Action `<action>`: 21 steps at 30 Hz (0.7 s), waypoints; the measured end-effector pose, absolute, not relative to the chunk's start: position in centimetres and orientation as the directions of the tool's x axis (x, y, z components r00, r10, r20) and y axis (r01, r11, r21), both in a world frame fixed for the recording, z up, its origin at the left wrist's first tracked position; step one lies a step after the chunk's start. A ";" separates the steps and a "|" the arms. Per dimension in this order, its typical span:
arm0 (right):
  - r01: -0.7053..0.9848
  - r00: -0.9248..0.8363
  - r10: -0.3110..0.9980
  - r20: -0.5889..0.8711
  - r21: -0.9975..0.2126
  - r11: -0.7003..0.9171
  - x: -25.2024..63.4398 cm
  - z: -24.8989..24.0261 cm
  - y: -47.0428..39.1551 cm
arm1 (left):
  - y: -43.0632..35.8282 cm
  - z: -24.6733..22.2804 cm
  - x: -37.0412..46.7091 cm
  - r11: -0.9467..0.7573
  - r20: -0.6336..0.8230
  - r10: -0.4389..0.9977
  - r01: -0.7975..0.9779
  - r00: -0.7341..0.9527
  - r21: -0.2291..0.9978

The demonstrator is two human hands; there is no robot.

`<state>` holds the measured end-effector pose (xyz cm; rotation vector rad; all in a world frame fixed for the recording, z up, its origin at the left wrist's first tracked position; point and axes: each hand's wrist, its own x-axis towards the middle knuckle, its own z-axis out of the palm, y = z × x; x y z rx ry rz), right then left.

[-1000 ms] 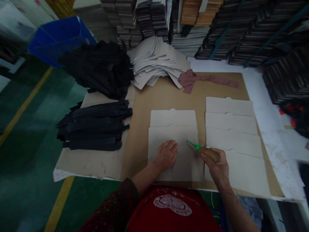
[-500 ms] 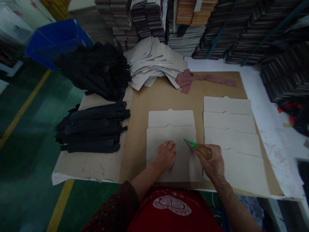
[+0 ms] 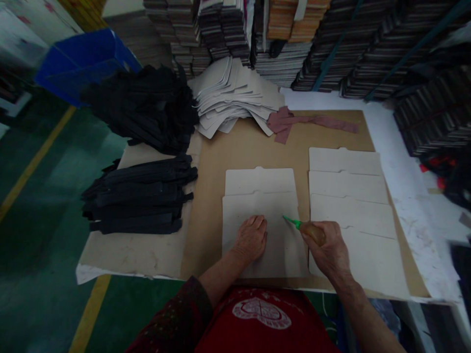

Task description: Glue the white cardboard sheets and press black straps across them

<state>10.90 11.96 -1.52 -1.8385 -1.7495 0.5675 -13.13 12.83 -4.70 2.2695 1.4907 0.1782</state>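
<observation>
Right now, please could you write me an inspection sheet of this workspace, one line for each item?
Surface: brown board on a pale table.
Job's things: front card sheet overlapping a second; green-tipped tool with wooden handle.
Clutter: overlapping card sheets at right, loose card pile, black strip stacks, pink scraps.
Hands: left hand flat on the front card sheet; right hand grips the tool.
Cables: nothing seen.
Surroundings: blue bin, stacked goods behind, green floor.
</observation>
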 end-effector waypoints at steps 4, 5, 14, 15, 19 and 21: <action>0.753 0.054 0.997 0.046 -0.658 -0.010 10.4 -2.0 11.9 | 12.8 -4.6 -13.1 -0.342 -0.116 0.900 0.845 0.421 0.412; 0.749 0.052 0.998 0.047 -0.663 -0.008 10.3 -2.1 11.9 | 12.8 -4.6 -13.1 -0.342 -0.115 0.900 0.845 0.420 0.411; 0.740 0.086 0.993 0.079 -0.673 -0.010 10.3 -2.4 11.4 | 12.8 -4.7 -13.1 -0.341 -0.109 0.902 0.845 0.417 0.413; 0.742 0.089 0.993 0.077 -0.671 -0.015 10.4 -2.3 11.4 | 12.8 -4.8 -13.1 -0.341 -0.108 0.903 0.845 0.417 0.413; 0.746 0.119 0.991 0.059 -0.664 -0.050 10.9 -1.9 11.6 | 12.8 -4.8 -13.0 -0.341 -0.096 0.906 0.844 0.413 0.413; 0.738 0.145 0.988 0.047 -0.670 -0.077 11.1 -1.8 11.7 | 12.8 -4.9 -13.0 -0.343 -0.091 0.906 0.843 0.413 0.414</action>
